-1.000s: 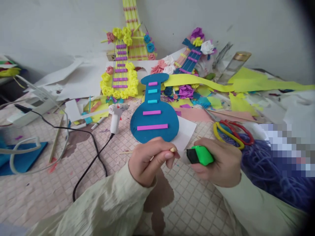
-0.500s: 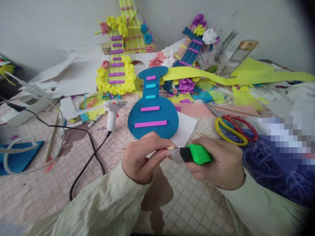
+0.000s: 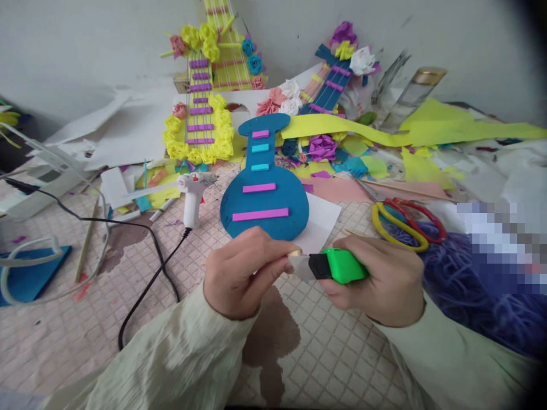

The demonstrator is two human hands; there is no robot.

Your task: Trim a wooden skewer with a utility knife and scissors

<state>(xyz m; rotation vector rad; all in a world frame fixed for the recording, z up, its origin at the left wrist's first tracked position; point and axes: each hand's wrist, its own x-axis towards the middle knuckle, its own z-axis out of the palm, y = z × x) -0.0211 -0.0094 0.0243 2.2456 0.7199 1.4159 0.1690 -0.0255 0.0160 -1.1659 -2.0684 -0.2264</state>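
My left hand (image 3: 245, 273) is closed in a pinch on a thin wooden stick (image 3: 294, 253), whose pale end pokes out past the fingertips; the rest is hidden by the hand. My right hand (image 3: 382, 279) is wrapped round a green utility knife (image 3: 347, 266). Its blade (image 3: 302, 267) points left and lies against or right beside the stick's end, close to my left fingertips. Just beyond both hands lies a blue guitar-shaped cutout (image 3: 267, 199) with pink and light-blue strips across it.
A white glue gun (image 3: 192, 199) stands left of the cutout, its black cord (image 3: 162, 262) curving toward me. Scissors (image 3: 399, 225) with red and yellow handles rest beside purple yarn (image 3: 465, 290) at right. Behind are decorated paper guitars (image 3: 200, 108), paper scraps and a yellow strip (image 3: 346, 128).
My left hand has shifted slightly left, and a little more of the stick's end shows by the blade. The right hand keeps its grip on the knife. The whole view moved slightly.
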